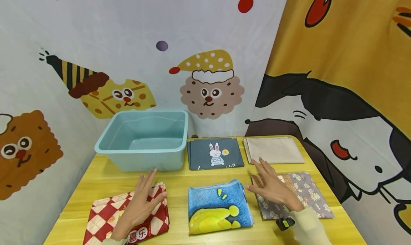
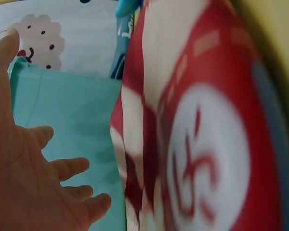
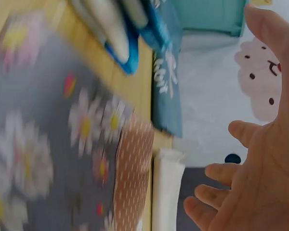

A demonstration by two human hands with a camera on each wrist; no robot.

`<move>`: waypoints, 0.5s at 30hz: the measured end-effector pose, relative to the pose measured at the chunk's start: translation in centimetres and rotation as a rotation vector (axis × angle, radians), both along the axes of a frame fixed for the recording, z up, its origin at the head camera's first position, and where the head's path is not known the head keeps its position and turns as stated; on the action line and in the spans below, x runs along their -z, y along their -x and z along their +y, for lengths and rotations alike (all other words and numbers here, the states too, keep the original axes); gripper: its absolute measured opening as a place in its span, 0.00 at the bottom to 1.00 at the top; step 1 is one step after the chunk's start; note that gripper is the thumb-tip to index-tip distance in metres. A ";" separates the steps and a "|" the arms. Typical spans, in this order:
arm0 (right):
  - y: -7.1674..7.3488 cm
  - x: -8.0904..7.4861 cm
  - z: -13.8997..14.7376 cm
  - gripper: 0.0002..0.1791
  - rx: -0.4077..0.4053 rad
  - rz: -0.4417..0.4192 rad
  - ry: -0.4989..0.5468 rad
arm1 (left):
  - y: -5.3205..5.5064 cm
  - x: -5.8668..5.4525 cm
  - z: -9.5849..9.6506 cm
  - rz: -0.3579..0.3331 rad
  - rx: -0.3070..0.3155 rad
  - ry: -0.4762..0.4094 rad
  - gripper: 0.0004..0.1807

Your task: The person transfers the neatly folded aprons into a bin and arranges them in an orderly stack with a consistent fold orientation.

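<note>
In the head view my left hand (image 1: 141,201) hovers over a folded red-and-cream checked cloth (image 1: 99,220), its fingers spread and holding nothing. That cloth's red patch with a white circle (image 2: 207,159) fills much of the left wrist view. My right hand (image 1: 274,186), also spread and holding nothing, is above a folded grey daisy-print cloth (image 1: 308,195) with a brown dotted panel (image 3: 135,173). Between the hands lies a folded blue cloth (image 1: 208,198) with a yellow figure. Behind it is a folded dark grey-blue cloth (image 1: 199,152) with a rabbit; a folded beige cloth (image 1: 276,150) sits right of that.
A light-blue plastic basin (image 1: 151,161) stands at the back left of the yellow wood-grain table (image 1: 174,209). Right behind the table hangs a cartoon-printed curtain (image 1: 128,31). A small black device (image 1: 285,223) is strapped at my right wrist.
</note>
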State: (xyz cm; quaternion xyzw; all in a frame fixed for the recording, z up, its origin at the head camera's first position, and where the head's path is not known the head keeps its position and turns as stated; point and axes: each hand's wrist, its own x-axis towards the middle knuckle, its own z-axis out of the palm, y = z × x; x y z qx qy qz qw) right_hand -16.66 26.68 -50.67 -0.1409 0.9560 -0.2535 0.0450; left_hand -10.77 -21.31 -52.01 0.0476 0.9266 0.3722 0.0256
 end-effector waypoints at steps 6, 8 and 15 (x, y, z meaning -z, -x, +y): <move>-0.3 -0.5 -1.4 0.54 -0.077 -0.091 0.109 | 0.0 0.4 1.5 -0.054 0.016 -0.084 0.51; -0.4 -0.5 -1.6 0.54 -0.091 -0.122 0.134 | 0.0 0.4 2.0 -0.078 0.027 -0.122 0.50; -0.8 -0.1 -2.5 0.54 -0.096 -0.205 0.171 | -0.3 0.7 3.5 -0.086 0.035 -0.281 0.47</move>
